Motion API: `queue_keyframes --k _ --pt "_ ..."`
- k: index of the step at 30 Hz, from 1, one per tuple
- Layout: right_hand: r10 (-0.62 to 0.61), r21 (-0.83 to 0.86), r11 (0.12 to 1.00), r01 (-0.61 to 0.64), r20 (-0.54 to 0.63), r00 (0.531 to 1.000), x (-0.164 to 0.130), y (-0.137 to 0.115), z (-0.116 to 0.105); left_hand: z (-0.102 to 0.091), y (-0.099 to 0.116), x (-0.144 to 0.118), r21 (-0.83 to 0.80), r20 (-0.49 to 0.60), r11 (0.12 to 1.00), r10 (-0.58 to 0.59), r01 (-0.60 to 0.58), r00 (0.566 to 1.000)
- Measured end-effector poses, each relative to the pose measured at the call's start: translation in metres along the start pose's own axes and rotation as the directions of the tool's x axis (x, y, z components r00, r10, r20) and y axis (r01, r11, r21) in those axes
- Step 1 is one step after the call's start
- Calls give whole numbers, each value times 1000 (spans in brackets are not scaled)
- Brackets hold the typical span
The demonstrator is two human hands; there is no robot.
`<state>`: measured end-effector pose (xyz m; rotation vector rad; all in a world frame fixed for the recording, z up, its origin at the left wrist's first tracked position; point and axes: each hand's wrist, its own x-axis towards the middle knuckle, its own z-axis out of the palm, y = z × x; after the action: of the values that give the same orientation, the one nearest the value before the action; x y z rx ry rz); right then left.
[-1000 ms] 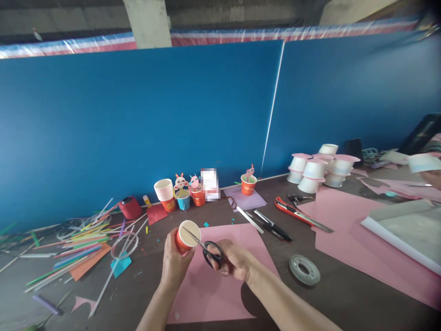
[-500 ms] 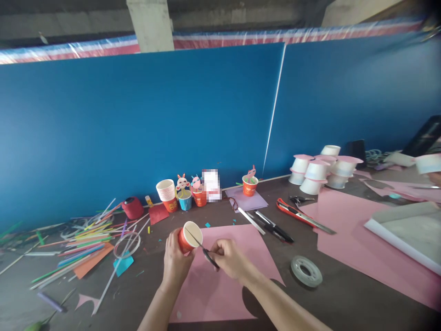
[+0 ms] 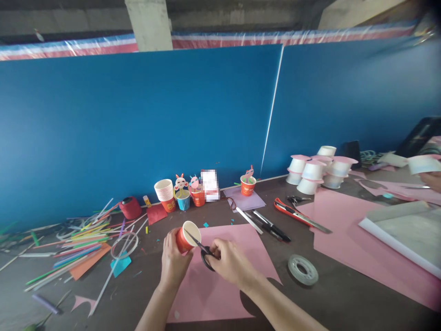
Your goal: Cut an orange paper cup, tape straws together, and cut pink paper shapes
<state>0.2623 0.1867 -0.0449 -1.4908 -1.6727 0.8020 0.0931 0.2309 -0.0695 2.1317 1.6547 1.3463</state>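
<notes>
**Cutting into the rim of a paper cup**

The left hand grips a red paper cup, tilted so its open mouth faces up and to the right, above the pink paper sheet on the bench. The right hand is closed through the handles of the black scissors, whose blades reach across the cup's rim.

To cut cleanly, I would hold the cup firmly without crushing its wall, keep the left fingers below the blade line, and make short snips, turning the cup rather than twisting the scissors. A tape roll lies near on the right.
</notes>
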Motion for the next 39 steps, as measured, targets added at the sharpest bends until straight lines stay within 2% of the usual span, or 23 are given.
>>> queue_keyframes --k 2,3,5,6,8,9,10,12,14,16,18,19,21,24,26,28,32,34,36,39 --pt "-16 -6 1000 15 -28 999 -1 -2 0 1 -1 0 1 -9 1000 -2 2 1000" --pt "16 57 998 -15 -16 1000 0 -2 0 1 -1 -1 2 -12 1000 -1 1 1000" --pt "136 275 947 -163 115 984 4 -2 1 2 -3 -1 3 -15 1000 2 -2 1000" --pt "189 389 882 -266 226 956 6 -1 1 3 -4 -1 1 -16 1000 4 -4 1000" --pt "229 532 712 -458 441 868 10 0 0 4 -7 -1 -13 -23 1000 11 -11 1000" --pt "222 561 650 -513 506 833 12 0 0 5 -7 -1 -22 -26 1000 16 -16 1000" --pt "217 571 621 -537 532 818 13 1 -1 5 -7 -1 -28 -29 999 19 -20 999" --pt "227 554 676 -486 472 852 12 2 0 5 -6 -1 -32 -33 999 18 -19 999" --pt "216 457 823 -337 297 930 8 3 1 5 -4 -1 -23 -31 1000 15 -16 999" --pt "139 294 942 -165 105 985 5 4 3 4 -3 0 -12 -26 1000 16 -16 1000" --pt "66 187 980 -65 2 998 3 5 4 3 -2 0 -6 -23 1000 18 -18 1000" --pt "68 198 978 -67 2 998 3 5 4 3 -2 -1 -7 -27 1000 19 -19 999" --pt "151 346 920 -185 124 981 5 4 3 4 -2 -1 -20 -28 1000 24 -24 999" --pt "229 561 690 -458 431 873 11 2 -1 5 -2 -2 -60 0 997 38 -38 999" --pt "223 601 603 -525 505 834 13 1 -3 7 -1 -3 -79 11 996 46 -45 999" --pt "229 601 615 -510 484 845 13 0 -2 8 -1 -3 -82 4 996 46 -46 999" --pt "233 535 738 -410 369 900 9 1 2 8 -4 -2 -82 -16 995 51 -52 999" --pt "225 517 771 -372 326 918 8 1 0 7 -7 -1 -91 -11 993 68 -69 998" --pt "220 540 725 -428 407 886 9 1 -5 7 -11 0 -95 -31 995 29 -32 999" --pt "176 578 575 -579 603 778 11 2 -14 8 -15 1 -185 -63 970 -171 156 983"
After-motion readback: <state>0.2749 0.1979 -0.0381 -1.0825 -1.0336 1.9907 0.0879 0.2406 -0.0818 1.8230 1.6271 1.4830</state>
